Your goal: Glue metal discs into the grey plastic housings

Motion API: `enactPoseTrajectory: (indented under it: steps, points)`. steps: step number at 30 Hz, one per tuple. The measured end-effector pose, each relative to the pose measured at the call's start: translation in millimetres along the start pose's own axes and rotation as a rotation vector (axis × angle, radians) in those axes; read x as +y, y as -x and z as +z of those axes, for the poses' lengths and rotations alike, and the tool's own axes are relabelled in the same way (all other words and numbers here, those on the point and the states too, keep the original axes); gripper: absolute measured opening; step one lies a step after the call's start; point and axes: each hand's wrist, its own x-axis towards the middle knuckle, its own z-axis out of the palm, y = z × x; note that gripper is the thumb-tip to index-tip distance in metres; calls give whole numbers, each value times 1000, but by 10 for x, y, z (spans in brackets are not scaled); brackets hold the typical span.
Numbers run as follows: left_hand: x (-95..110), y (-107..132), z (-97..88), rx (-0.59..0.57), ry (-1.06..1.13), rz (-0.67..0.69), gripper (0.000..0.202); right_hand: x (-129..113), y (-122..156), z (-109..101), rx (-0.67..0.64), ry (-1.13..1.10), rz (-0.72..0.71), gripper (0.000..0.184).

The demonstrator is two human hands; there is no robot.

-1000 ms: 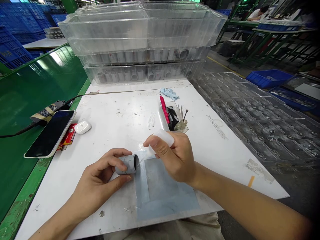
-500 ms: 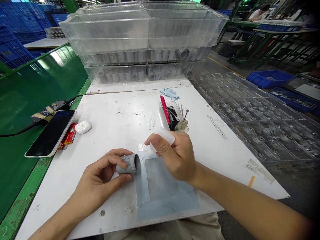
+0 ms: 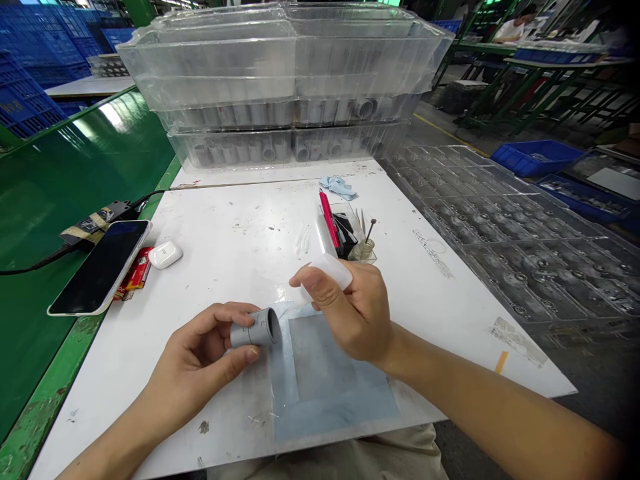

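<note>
My left hand [image 3: 203,357] is closed around a short grey tube [image 3: 253,329], thumb below and fingers over the top. The tube lies on its side, its open end turned right, with fine dark markings on its wall. My right hand [image 3: 353,310] is wrapped round a white plastic bottle [image 3: 330,270]; much of the bottle is hidden by the fingers and thumb. Both hands are above the white table, a short gap apart. Below and between them lies a blue sheet [image 3: 335,417] with a greyish square [image 3: 323,357] on it.
Behind my right hand stands a small holder with a red pen [image 3: 329,220], tweezers and a little glass jar [image 3: 363,250]. A phone [image 3: 103,267] and white earbud case [image 3: 165,255] lie left. Stacked clear trays [image 3: 230,73] stand at the back; more trays [image 3: 500,220] lie right.
The grey tube has turned slightly in my left hand, so its markings show differently, and my left fingers have shifted back a little. My right hand with the bottle has barely moved.
</note>
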Motion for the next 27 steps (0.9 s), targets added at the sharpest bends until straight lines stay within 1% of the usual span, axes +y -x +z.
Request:
enactPoseTrajectory:
  steps: [2, 5, 9, 13, 18, 23, 25, 27]
  points:
    - [14, 8, 25, 32, 10, -11, 17, 1, -1, 1, 3, 1, 0, 50]
    - [29, 13, 37, 26, 2, -24, 17, 0, -2, -4, -2, 4, -3, 50]
    - [31, 15, 14, 37, -64, -43, 21, -3, -3, -12, -3, 8, -9, 51]
    - [6, 20, -19, 18, -93, -74, 25, -8, -4, -8, 11, 4, -21, 52]
    - [-10, 25, -50, 6, -107, -78, 26, -21, -2, -6, 18, 3, -31, 52]
    - [11, 19, -75, -12, -192, -84, 30, -31, 1, -30, 25, -23, -15, 50]
    - [11, 14, -83, -17, -221, -96, 34, -39, -16, -56, 59, -62, 3, 46]
    - [8, 12, -87, -12, -239, -119, 37, -58, -57, -103, 141, -131, 12, 39]
